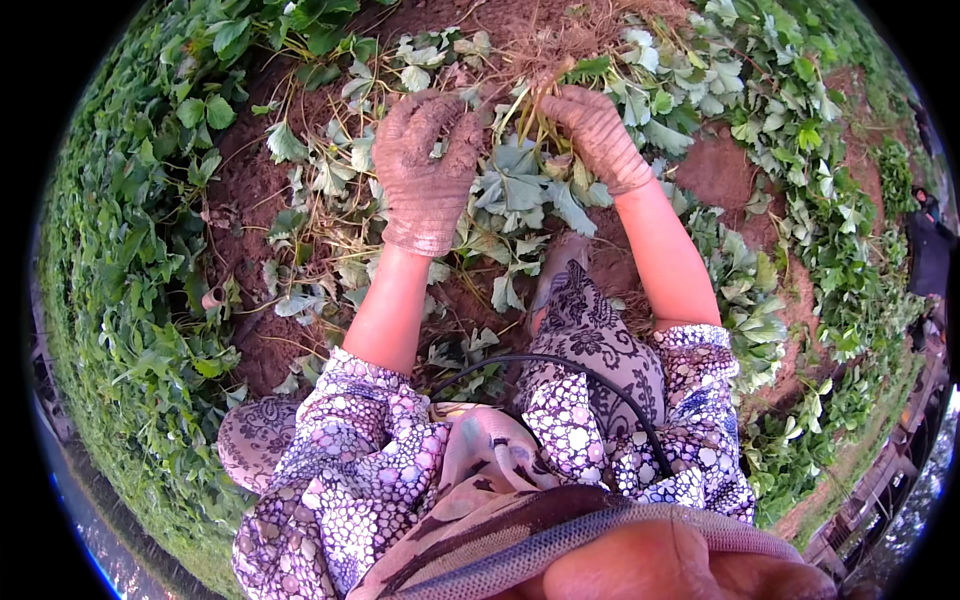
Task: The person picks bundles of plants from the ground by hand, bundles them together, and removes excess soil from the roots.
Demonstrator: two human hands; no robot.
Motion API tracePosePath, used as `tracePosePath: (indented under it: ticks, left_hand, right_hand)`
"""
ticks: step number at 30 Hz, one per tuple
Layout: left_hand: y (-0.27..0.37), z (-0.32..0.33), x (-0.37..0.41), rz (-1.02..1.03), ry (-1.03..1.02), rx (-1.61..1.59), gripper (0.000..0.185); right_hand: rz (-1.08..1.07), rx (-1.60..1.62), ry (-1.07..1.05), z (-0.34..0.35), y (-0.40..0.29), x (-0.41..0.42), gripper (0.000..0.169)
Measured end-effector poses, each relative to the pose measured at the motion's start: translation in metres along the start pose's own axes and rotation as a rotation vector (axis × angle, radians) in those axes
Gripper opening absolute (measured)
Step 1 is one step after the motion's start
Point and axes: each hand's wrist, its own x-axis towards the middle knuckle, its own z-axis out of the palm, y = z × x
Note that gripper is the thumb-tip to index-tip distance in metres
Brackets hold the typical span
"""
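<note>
Both hands wear soil-caked knit gloves. My right hand [596, 139] grips the yellowish stems of an uprooted leafy plant [517, 184], which looks like a strawberry plant. Its leaves hang down toward me, and thin brown roots [559, 45] spread out beyond the hand. Just left of those stems is my left hand [431, 169], back up, fingers curled and muddy. Its palm is hidden, so whether it holds anything does not show. Beneath and around both hands lie wilted leaves [330, 176] and dry stalks on brown soil.
Dense rows of green plants stand at left [150, 262] and right [832, 247]. My patterned trouser knee [592, 345] is close below the right hand. A black cord or hoop [555, 358] arcs across my lap. Another person [930, 240] is at the far right edge.
</note>
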Motion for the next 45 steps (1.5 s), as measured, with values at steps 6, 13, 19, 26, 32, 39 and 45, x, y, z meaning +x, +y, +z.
tracePosePath:
  ticks: [6, 13, 19, 26, 32, 39, 45]
  left_hand:
    - [-0.014, 0.011, 0.007, -0.330, -0.304, -0.145, 0.052]
    - [-0.021, 0.020, 0.002, -0.709, -0.590, -0.492, 0.046]
    - [-0.040, 0.022, -0.010, -0.412, -0.496, -0.176, 0.029]
    - [-0.052, 0.000, 0.016, -0.315, -0.255, 0.442, 0.025]
    - [-0.066, -0.046, 0.026, -0.469, -0.343, 1.069, 0.044]
    - [-0.029, -0.013, 0.018, -0.284, -0.512, 0.998, 0.066]
    - [-0.064, 0.007, 0.001, 0.358, -1.028, 0.892, 0.074]
  right_hand:
    - [-0.037, -0.144, -0.184, -0.001, 0.009, -0.002, 0.025]
    - [0.313, 0.577, -0.265, 0.002, -0.007, -0.002, 0.020]
    - [-0.287, -0.306, -0.166, 0.012, -0.007, 0.000, 0.017]
    - [-0.522, -0.398, -0.586, 0.016, 0.004, 0.008, 0.021]
    - [0.296, 0.415, -0.176, 0.018, -0.011, 0.005, 0.027]
    - [-0.240, -0.194, -0.296, 0.017, 0.010, 0.021, 0.033]
    - [-0.892, -1.024, -0.223, 0.020, 0.024, 0.018, 0.022]
